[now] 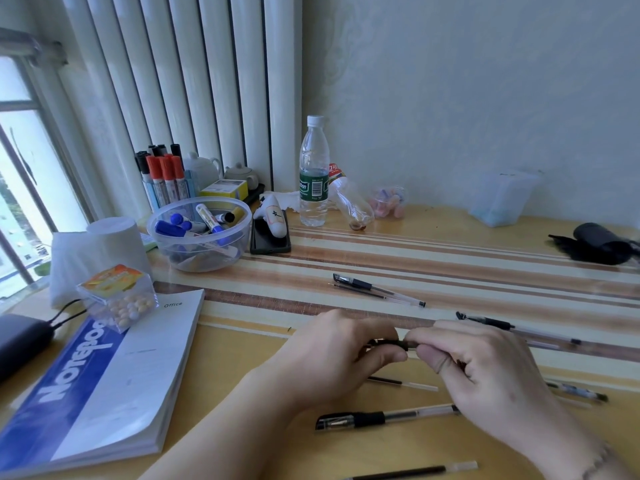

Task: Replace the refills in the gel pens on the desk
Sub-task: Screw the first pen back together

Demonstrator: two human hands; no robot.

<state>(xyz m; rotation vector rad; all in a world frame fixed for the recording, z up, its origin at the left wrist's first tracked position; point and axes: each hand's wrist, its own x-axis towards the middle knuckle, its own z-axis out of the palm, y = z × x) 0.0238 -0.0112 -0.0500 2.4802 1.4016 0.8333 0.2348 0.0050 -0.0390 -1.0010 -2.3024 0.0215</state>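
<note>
A: What are the hands doing at this moment?

B: I am seeing both hands meeting in the lower centre of the frame. The left hand [341, 355] and the right hand [485, 372] are holding one gel pen [393, 344] between them, a little above the worktop [242, 358]. The fingers [429, 336] of the right hand are pinching the end of its dark grip, and the left fingers are curling around the other end, so most of the pen is hidden.

A: Where are the other pens lying?

B: A capped black pen [377, 418] is lying just under the hands, near the bottom of the frame. A loose refill [401, 382] is lying between it and the hands, and another refill [415, 472] is at the bottom edge. One more pen [379, 288] with a thin refill beside it is lying above the hands, in the centre. Two other pens are at the right, one [512, 327] above the right hand and one [576, 391] beside the wrist.

A: And at the left?

B: A blue notebook [86, 386] is lying at the lower left, and a clear bowl [199, 233] of markers is standing above it.
</note>
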